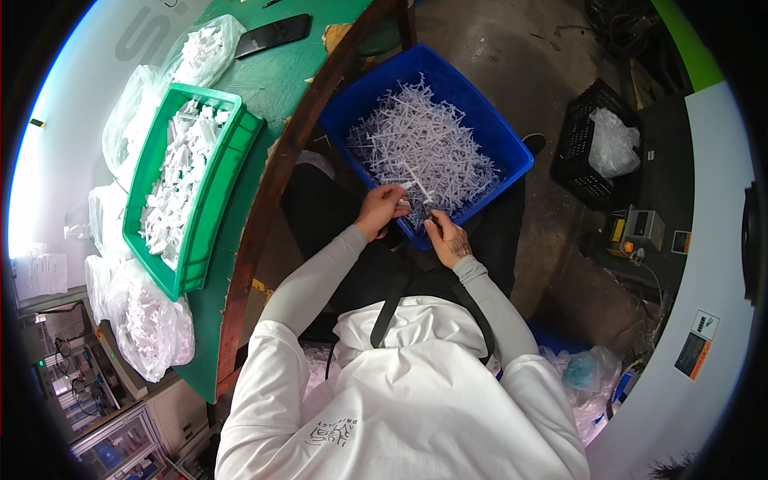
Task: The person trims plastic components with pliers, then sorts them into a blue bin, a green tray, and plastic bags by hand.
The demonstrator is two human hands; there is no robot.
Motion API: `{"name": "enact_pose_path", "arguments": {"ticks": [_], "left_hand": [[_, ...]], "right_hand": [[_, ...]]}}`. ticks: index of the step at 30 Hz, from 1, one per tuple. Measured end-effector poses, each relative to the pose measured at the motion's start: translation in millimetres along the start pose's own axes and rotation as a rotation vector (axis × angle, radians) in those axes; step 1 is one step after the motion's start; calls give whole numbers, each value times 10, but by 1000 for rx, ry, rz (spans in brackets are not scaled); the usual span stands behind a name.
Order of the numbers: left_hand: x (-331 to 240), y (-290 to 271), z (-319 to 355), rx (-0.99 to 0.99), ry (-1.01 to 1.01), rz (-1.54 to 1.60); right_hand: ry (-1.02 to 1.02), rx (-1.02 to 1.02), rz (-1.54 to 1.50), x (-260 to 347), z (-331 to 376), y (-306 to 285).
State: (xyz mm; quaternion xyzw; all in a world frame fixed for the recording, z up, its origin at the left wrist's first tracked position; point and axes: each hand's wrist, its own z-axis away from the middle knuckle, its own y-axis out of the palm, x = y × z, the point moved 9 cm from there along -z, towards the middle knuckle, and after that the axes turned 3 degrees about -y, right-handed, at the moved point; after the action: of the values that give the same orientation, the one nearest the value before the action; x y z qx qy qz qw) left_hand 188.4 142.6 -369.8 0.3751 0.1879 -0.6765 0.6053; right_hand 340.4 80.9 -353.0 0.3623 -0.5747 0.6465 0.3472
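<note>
A blue bin (506, 182) stands before my knees, heaped with thin, branching white plastic pieces (424, 132). Over its near edge, my left hand (382, 210) is closed with a pinch on a white plastic piece (418, 186) whose thin bars stick out toward the right. Close beside it, my right hand (448, 240) is closed around a small dark tool (430, 213). Its tip points at the piece, but most of the tool is covered by the fingers, so its kind cannot be made out.
On the green table (276, 84) at the left sit a green tray (200, 276) of small white parts, several filled clear bags (148, 320) and a black phone (274, 36). To the right are a black crate (572, 136) holding a clear bag and a small boxy device (642, 228).
</note>
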Motion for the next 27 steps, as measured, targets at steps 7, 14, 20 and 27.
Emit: {"name": "enact_pose_path", "arguments": {"ticks": [7,14,20,27], "left_hand": [[-73,-197,-19,-196,143,-101],[24,88,42,68,-46,-142],[61,106,61,133,-112,-55],[115,142,34,175,-157,-77]], "right_hand": [[39,88,-87,0,11,37],[-15,-2,-183,-140,5,65],[94,41,-313,-166,20,81],[44,26,-252,-59,-3,12]]}}
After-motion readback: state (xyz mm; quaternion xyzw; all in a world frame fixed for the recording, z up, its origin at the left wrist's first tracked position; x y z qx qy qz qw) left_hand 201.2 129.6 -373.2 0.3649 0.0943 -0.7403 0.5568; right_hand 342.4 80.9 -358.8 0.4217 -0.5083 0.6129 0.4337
